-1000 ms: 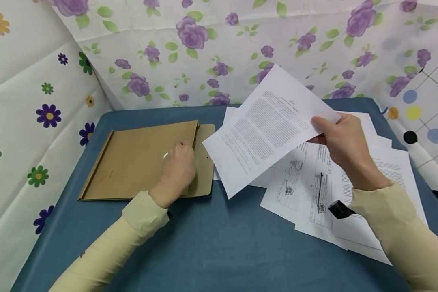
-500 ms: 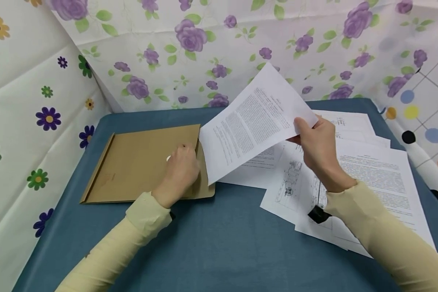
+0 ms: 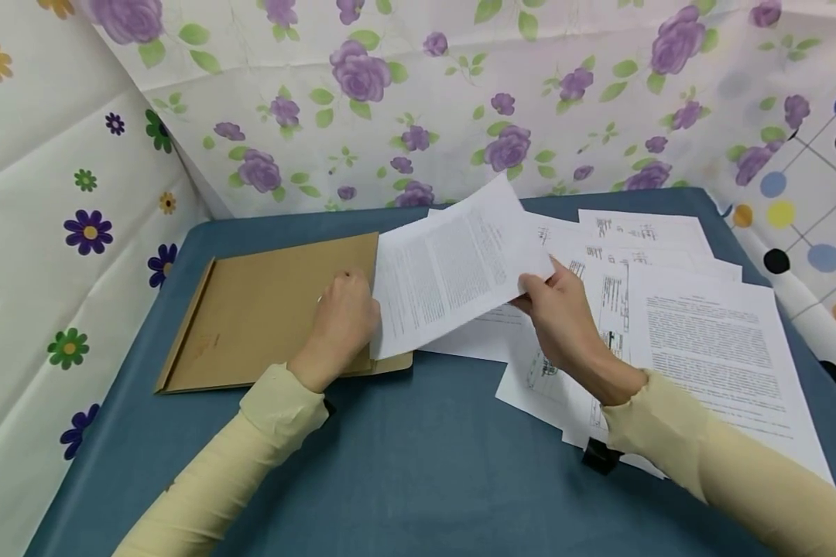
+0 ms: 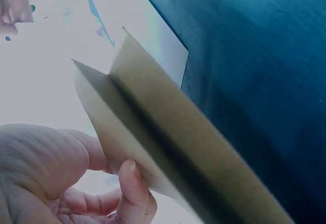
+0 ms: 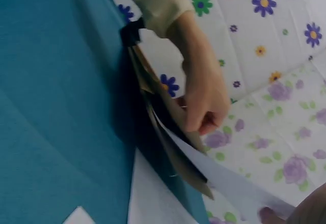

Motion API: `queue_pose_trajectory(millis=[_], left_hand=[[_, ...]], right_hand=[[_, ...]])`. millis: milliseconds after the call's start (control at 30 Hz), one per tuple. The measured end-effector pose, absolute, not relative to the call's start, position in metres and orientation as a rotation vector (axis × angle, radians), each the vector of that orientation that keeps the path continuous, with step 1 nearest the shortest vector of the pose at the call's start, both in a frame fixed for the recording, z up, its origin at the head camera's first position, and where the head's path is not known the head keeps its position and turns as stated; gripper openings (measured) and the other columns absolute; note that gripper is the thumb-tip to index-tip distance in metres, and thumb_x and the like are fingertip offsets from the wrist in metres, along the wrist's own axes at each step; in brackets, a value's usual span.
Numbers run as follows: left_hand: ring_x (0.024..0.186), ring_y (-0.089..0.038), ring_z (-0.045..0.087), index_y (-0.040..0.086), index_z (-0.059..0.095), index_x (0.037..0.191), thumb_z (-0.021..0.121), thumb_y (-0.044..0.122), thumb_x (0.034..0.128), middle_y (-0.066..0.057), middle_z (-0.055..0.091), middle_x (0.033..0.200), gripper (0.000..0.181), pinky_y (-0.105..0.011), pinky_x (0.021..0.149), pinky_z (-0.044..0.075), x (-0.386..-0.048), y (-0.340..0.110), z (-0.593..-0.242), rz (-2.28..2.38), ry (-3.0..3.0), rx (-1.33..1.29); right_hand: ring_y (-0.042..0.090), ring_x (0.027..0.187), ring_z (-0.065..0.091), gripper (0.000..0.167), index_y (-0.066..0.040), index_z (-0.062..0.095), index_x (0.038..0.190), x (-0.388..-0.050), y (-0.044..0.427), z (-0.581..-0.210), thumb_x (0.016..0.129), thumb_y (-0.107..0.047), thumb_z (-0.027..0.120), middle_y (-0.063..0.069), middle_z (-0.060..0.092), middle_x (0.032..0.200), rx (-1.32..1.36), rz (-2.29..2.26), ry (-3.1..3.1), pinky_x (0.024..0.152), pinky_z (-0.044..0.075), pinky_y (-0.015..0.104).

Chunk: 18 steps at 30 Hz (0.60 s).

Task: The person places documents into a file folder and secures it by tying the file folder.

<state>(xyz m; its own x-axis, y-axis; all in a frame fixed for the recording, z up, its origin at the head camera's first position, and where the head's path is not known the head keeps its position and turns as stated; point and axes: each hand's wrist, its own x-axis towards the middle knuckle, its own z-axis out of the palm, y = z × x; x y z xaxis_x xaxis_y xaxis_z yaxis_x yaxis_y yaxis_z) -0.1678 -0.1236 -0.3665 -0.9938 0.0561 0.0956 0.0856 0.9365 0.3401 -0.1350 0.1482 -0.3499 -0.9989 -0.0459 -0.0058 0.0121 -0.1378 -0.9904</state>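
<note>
A brown cardboard document envelope (image 3: 265, 309) lies on the left half of the table with its mouth to the right. My left hand (image 3: 341, 325) pinches the envelope's upper layer near that mouth, holding it up. In the left wrist view the folded side of the envelope (image 4: 147, 112) stands apart in two layers. My right hand (image 3: 567, 321) grips a printed sheet (image 3: 453, 263) by its right end, thumb on top. The sheet's left end reaches into the mouth; in the right wrist view the paper (image 5: 224, 173) passes between the two layers. How deep it goes is hidden.
Several printed sheets (image 3: 710, 340) lie overlapping on the right half of the blue table (image 3: 446, 464), some partly under my right hand. Behind the table hangs a flowered cloth (image 3: 446, 100), with other patterned cloths at both sides.
My right hand has moved left and down with the sheet, whose left end has gone from outside the envelope into its mouth. My left hand keeps its hold on the envelope.
</note>
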Motion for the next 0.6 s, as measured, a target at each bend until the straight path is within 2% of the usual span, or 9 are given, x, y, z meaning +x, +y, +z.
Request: queue_pose_trajectory(millis=[133,267,367,467,600], left_hand=[[0.073,-0.035,0.063,-0.018,0.059,0.112,0.055,-0.004,0.0938,-0.029,0.060,0.098,0.023,-0.045,0.064,0.058,-0.167,-0.124,-0.366,-0.550,-2.998,-0.121],[0.072,-0.033,0.063,-0.018,0.059,0.113,0.057,-0.004,0.0930,-0.029,0.061,0.098,0.025,-0.043,0.062,0.058,-0.165,-0.124,-0.365,-0.555,-2.979,-0.143],[0.070,-0.033,0.064,-0.018,0.060,0.111,0.058,-0.005,0.0923,-0.029,0.061,0.096,0.023,-0.041,0.061,0.058,-0.164,-0.124,-0.364,-0.538,-2.965,-0.161],[0.069,-0.033,0.064,-0.018,0.061,0.108,0.057,-0.006,0.0917,-0.028,0.061,0.094,0.021,-0.040,0.059,0.058,-0.162,-0.125,-0.362,-0.523,-2.950,-0.179],[0.068,-0.032,0.064,-0.017,0.061,0.107,0.057,-0.006,0.0914,-0.027,0.061,0.093,0.019,-0.041,0.059,0.057,-0.160,-0.124,-0.360,-0.518,-2.941,-0.182]], right_hand=[[0.029,0.114,0.068,0.057,0.001,0.033,0.157,-0.134,0.155,-0.354,0.101,-0.002,0.045,0.020,0.056,0.143,0.121,-2.126,2.147,0.090,0.057,0.036],[0.025,0.099,0.073,0.053,0.004,0.037,0.153,-0.144,0.167,-0.362,0.103,-0.009,0.050,0.027,0.058,0.138,0.178,-1.955,2.092,0.082,0.060,0.035],[0.023,0.096,0.073,0.050,0.006,0.042,0.150,-0.156,0.175,-0.371,0.108,-0.019,0.051,0.029,0.057,0.138,0.190,-1.861,2.050,0.079,0.060,0.033],[0.021,0.099,0.070,0.055,0.006,0.043,0.151,-0.169,0.182,-0.379,0.109,-0.028,0.050,0.026,0.054,0.141,0.243,-1.814,2.067,0.079,0.059,0.032],[0.018,0.098,0.071,0.058,0.005,0.045,0.151,-0.184,0.191,-0.388,0.108,-0.033,0.053,0.020,0.055,0.138,0.346,-1.797,2.088,0.082,0.058,0.031]])
